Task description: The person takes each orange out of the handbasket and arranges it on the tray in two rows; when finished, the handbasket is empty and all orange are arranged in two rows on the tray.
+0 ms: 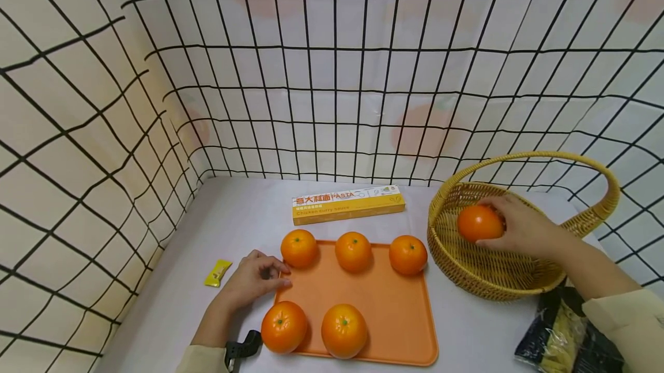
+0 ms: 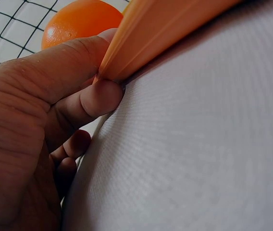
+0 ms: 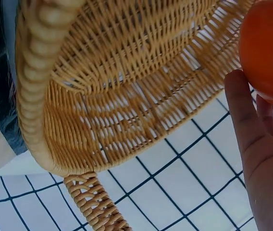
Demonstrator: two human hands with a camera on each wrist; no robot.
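My right hand (image 1: 524, 229) grips an orange (image 1: 479, 223) by its right side, over the wicker basket (image 1: 498, 290). In the right wrist view, fingers (image 3: 244, 113) curve around the orange (image 3: 266, 53), beside the basket's woven wall (image 3: 127, 130). My left hand (image 1: 252, 279) pinches the left rim of the orange tray (image 1: 384, 315). The left wrist view has thumb and finger on either side of the tray's edge (image 2: 141, 43). On the tray, three oranges stand along the back, including one orange (image 1: 353, 252) in the middle. Two more, such as the orange (image 1: 344, 331), sit at the front.
Behind the tray lies a yellow-and-white pasta box (image 1: 349, 204). A small yellow wrapped packet (image 1: 218, 272) is left of my left hand. Dark plastic packaging (image 1: 565, 332) lies below the basket at right. Black wire grid (image 1: 337, 96) encloses the table's back and sides.
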